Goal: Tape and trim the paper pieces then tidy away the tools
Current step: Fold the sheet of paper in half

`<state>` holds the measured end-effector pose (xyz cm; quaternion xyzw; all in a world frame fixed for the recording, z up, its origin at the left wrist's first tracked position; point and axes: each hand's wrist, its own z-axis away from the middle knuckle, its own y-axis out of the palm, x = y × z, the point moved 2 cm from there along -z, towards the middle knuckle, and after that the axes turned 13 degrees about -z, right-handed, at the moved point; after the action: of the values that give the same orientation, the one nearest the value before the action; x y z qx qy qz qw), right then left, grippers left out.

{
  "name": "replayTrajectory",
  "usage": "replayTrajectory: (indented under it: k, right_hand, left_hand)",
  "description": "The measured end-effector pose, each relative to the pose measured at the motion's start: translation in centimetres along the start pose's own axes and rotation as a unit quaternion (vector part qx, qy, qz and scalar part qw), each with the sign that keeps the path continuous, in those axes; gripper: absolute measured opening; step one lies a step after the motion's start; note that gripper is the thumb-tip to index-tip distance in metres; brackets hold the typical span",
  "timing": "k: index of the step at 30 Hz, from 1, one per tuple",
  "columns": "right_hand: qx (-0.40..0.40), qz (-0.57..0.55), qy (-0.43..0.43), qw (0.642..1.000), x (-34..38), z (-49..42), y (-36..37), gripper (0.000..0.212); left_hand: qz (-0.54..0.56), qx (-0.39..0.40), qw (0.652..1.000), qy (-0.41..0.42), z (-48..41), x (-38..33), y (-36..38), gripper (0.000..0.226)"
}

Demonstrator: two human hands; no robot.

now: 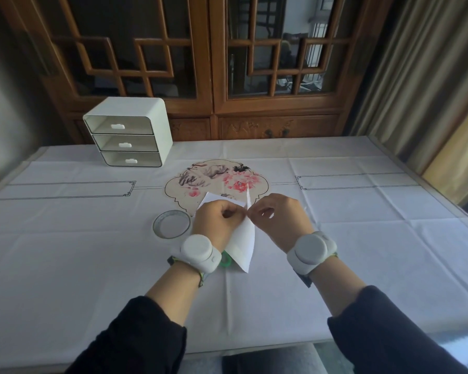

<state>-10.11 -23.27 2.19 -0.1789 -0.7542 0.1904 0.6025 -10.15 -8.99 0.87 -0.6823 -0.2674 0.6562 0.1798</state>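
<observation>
Paper: the paper (243,238) is judged light, thin and limp, easily creased or torn; it is best taken by a gentle pinch close to the edge being joined.
Left grip: the left hand (219,222) is curled, its fingertips pinched on the paper's upper edge.
Right grip: the right hand (278,220) is pinched on the same edge from the other side; a narrow strip (247,195) is raised there, tape or paper cannot be told.
Position: the paper is held between both hands, and its lower corner hangs below the grips toward the surface (92,252).
Tape roll: the tape roll (156,225) is laid flat just beside the left hand, untouched.
Green item: the green item (226,261) is mostly hidden under the left wrist.
</observation>
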Motion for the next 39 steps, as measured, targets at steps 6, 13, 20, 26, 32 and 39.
replayTrajectory:
  k: [6,13,20,26,32,39]
  right_hand:
    - [0.015,0.014,-0.012,1.000,0.4,-0.1,0.2,0.009]
    - [0.011,-0.012,0.006,1.000,-0.2,-0.2,0.2,0.013]
    - [-0.068,-0.045,0.057,0.995,-2.9,-1.1,-1.6,0.009]
    - [-0.147,-0.050,0.127,0.980,-5.9,-1.7,-4.0,0.007]
    - [-0.198,-0.043,0.189,0.961,-8.1,-2.0,-5.9,0.005]
    - [-0.141,-0.039,0.226,0.963,-9.6,-1.9,-5.6,0.022]
  left_hand:
    - [0.002,-0.008,1.000,0.015,-0.1,-0.1,0.2,0.007]
    - [0.038,0.000,0.999,-0.009,-0.1,0.4,0.2,0.012]
    - [0.122,-0.028,0.988,-0.092,-1.1,2.5,0.4,0.014]
    - [0.206,-0.003,0.967,-0.148,-1.6,3.6,0.7,0.011]
    - [0.229,0.013,0.960,-0.163,-2.0,4.2,0.7,0.009]
    - [0.263,-0.008,0.954,-0.144,-2.1,4.3,1.2,0.019]
